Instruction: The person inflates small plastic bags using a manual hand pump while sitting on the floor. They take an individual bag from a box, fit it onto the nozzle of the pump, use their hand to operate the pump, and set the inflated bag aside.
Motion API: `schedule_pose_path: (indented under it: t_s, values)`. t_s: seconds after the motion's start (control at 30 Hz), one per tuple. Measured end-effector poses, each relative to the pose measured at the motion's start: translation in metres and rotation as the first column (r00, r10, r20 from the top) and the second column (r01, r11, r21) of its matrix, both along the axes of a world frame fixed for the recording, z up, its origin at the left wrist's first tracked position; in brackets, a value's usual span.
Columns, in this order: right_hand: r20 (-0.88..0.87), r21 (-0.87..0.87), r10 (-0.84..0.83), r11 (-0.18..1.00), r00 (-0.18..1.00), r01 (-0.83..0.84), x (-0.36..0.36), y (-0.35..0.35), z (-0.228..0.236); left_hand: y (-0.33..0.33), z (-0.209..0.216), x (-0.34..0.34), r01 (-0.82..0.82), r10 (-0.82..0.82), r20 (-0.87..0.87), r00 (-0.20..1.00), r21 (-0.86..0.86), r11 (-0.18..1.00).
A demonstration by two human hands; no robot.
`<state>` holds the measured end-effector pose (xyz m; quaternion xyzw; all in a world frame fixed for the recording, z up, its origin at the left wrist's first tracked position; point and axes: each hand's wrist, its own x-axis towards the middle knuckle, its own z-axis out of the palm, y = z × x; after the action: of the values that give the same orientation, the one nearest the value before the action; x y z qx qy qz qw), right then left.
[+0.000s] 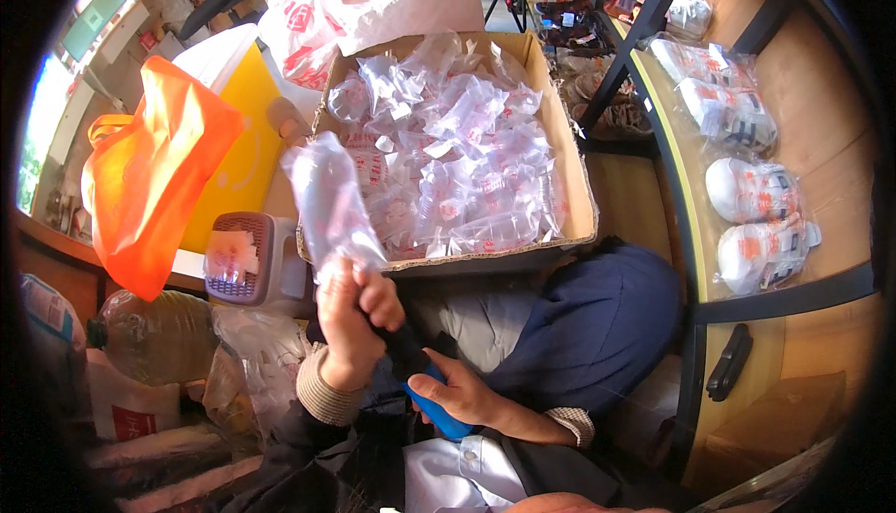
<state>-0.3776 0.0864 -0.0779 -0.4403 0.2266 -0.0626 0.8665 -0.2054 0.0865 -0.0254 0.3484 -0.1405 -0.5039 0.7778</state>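
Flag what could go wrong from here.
1. The clear plastic bag is held only near its lower end by the left hand, so it could slip free.
2. That bag overlaps the cardboard box in view; if they're close, the rim might snag it.
3. The right hand grips a blue-and-black tool just below the left hand; a slip could knock them together.

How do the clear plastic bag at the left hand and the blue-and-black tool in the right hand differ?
Look: the clear plastic bag is see-through, while the blue-and-black tool is opaque. Position: the bag rises above the left hand; the tool sits lower, its blue part in the right hand. Sharpness: the bag looks blurred, the tool's blue part clearer. Both look elongated.
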Motion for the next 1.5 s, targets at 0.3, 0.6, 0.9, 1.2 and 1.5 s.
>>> schedule_pose_path:
  t_s: [0.3,0.6,0.9,1.2,1.5]
  values:
    - [-0.006,-0.226,-0.041,0.973,0.999,0.038,0.009,0.009,0.005,0.030,-0.016,-0.014,-0.017,0.016,0.025,1.000,0.045,0.999]
    - [0.004,-0.281,-0.074,0.957,0.997,0.072,0.009,0.011,0.007,0.010,0.011,0.063,-0.446,0.454,0.415,0.789,-0.124,0.887]
    - [0.045,-0.134,-0.132,0.981,0.990,0.137,0.009,0.009,0.005,-0.009,-0.003,0.081,-0.324,-0.127,0.992,-0.014,0.115,0.939]
    - [0.017,-0.119,-0.122,0.985,0.992,0.124,0.007,0.004,0.004,-0.017,0.026,0.097,-0.534,-0.233,0.960,-0.157,0.116,0.838]
    - [0.028,0.008,-0.204,0.979,0.979,0.203,0.011,0.010,0.005,0.048,-0.059,0.238,-0.829,-0.268,0.963,0.016,0.163,0.535]
